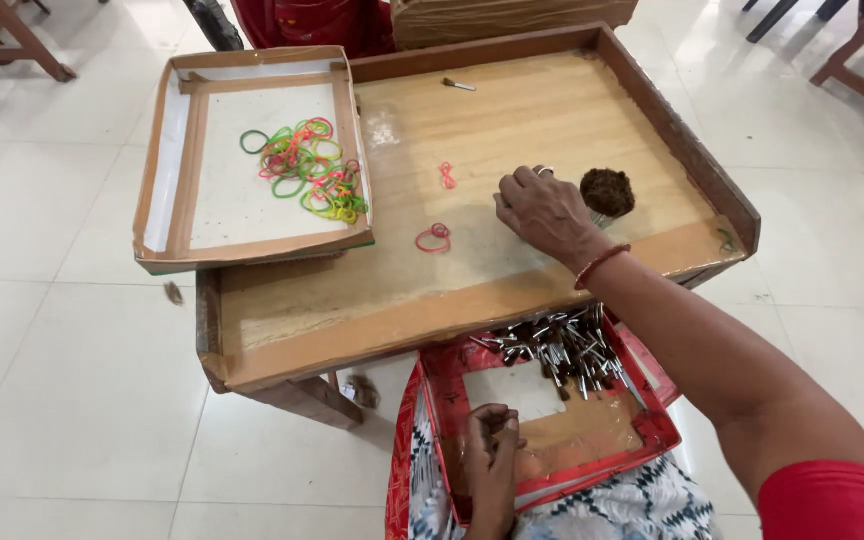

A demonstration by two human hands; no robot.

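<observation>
Bundle of small brushes [607,193] stands upright on the wooden tray-table [512,110], right of centre, dark brown bristle tuft on top, metal ferrules just showing beneath. Right hand [546,213] sits against the bundle's left side, knuckles up, fingers curled down toward the tabletop; a ring shows on one finger, a red bangle [602,264] at the wrist. Whether the fingertips grip the bundle or only touch it cannot be told; they are hidden under the hand.

Left hand [492,445] is low in the lap, inside a red shallow tray [652,440], fingers bunched together around something small and dark; what it pinches cannot be made out. At the far end of that same tray lies a heap of loose metal ferrules [557,350], partly under the table edge.

On the tabletop, left of the right hand: a red rubber band [433,238] near the front, a smaller pink-red band [447,176] beyond it, both well apart from the bundle. A single small brush [458,85] lies near the far rim.

Resting on the table's left corner, overhanging it: a shallow cardboard tray [177,150] with a white bottom, holding a loose pile of rubber bands [307,168] in green, pink, orange and yellow.

White tiled floor [52,350] all round. Wooden furniture legs at the upper corners.
</observation>
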